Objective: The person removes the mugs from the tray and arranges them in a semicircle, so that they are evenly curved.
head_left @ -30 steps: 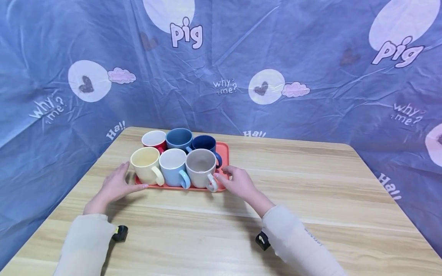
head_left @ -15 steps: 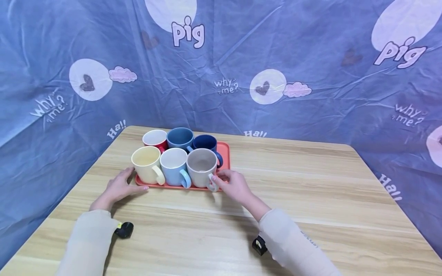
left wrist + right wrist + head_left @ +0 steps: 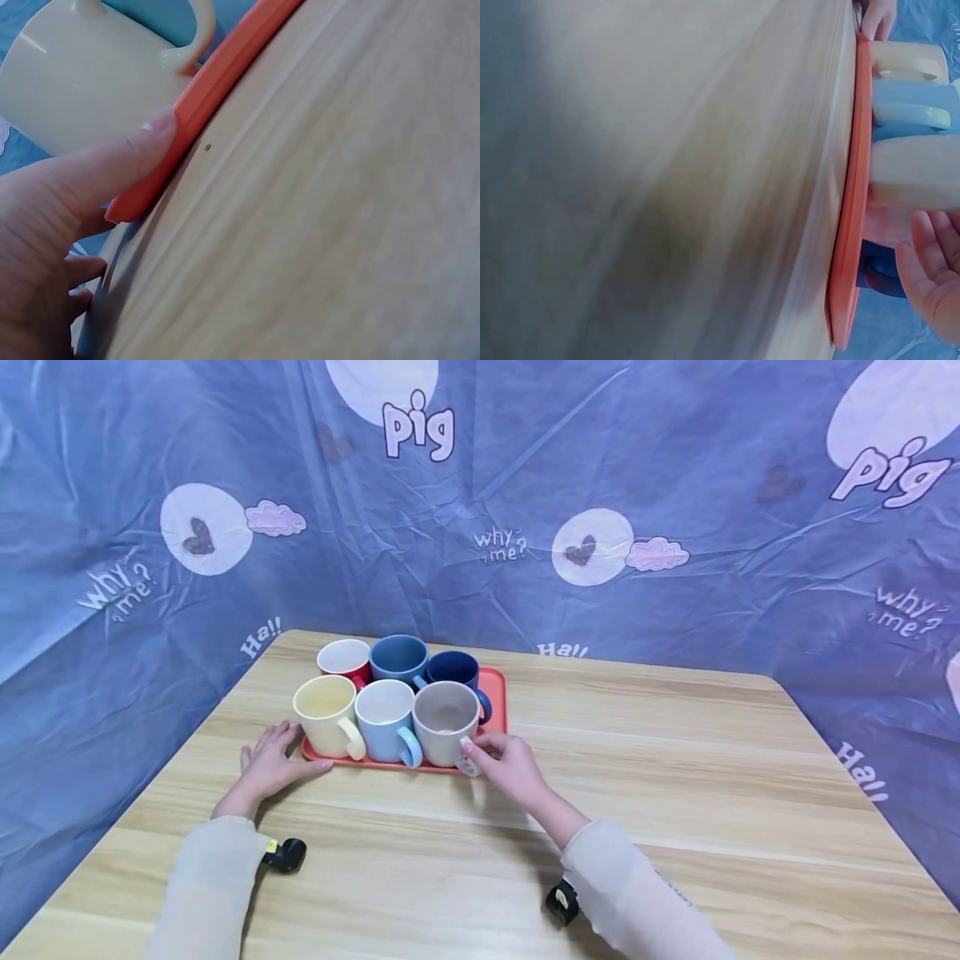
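Several mugs stand upright in two rows on a coral-red tray (image 3: 493, 693). The front row has a cream mug (image 3: 324, 722), a light blue mug (image 3: 384, 727) and a grey mug (image 3: 442, 731). My left hand (image 3: 273, 767) is at the tray's front left corner; its thumb rests on the rim (image 3: 196, 101) and its other fingers are spread beside the cream mug. My right hand (image 3: 516, 768) pinches the grey mug's handle, thumb in front and fingers partly hidden behind. In the right wrist view the fingers (image 3: 930, 247) lie close by that mug's side.
Behind stand a red mug (image 3: 345, 657), a teal-blue mug (image 3: 397, 662) and a navy mug (image 3: 454, 668). The tray lies toward the back left of the wooden table (image 3: 637, 760). A printed blue cloth (image 3: 480, 502) hangs around the table.
My right hand has moved in to the grey mug's handle from just beside it. My left hand has closed in on the tray's corner. The whole head view has shifted slightly.
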A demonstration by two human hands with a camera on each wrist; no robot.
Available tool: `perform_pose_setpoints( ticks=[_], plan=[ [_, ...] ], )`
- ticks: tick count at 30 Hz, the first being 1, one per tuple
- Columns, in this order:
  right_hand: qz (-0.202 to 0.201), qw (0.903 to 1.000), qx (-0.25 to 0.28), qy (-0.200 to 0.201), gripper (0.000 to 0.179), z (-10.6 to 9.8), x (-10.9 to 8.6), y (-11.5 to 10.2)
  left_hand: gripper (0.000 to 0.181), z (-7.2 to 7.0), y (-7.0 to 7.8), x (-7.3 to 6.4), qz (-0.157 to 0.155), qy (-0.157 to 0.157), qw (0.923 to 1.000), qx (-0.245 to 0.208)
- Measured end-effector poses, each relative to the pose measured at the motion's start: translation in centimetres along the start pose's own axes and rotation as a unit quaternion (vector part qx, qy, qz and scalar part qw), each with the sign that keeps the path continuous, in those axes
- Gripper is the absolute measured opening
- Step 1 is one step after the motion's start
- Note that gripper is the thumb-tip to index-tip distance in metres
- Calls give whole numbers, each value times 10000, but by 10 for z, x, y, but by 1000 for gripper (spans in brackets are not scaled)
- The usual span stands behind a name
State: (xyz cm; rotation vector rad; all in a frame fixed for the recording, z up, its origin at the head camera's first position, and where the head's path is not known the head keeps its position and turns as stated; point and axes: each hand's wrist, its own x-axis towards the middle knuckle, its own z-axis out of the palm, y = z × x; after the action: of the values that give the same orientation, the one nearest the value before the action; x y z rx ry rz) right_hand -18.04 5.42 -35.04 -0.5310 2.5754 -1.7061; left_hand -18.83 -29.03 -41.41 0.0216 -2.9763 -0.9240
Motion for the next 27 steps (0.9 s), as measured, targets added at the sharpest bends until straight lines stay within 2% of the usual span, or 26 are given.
perform_pose_setpoints(
  ticks=[3, 12, 19, 27],
  plan=[
    [149, 9995, 274, 33, 16, 1, -3, -7, 94, 1, -1, 0, 11, 32, 10000, -44],
    [658, 9895, 1283, -10, 23, 10, 6, 26, 90, 1, 0, -1, -2, 111, 9999, -117],
    [1585, 9645, 2109, -102, 29, 12, 4, 16, 89, 2, 0, -2, 42, 160, 9998, -86],
    [1774, 9518, 2503, 35, 25, 17, 5, 14, 88, 3, -3, -1, 24, 196, 9998, -54]
  ],
)
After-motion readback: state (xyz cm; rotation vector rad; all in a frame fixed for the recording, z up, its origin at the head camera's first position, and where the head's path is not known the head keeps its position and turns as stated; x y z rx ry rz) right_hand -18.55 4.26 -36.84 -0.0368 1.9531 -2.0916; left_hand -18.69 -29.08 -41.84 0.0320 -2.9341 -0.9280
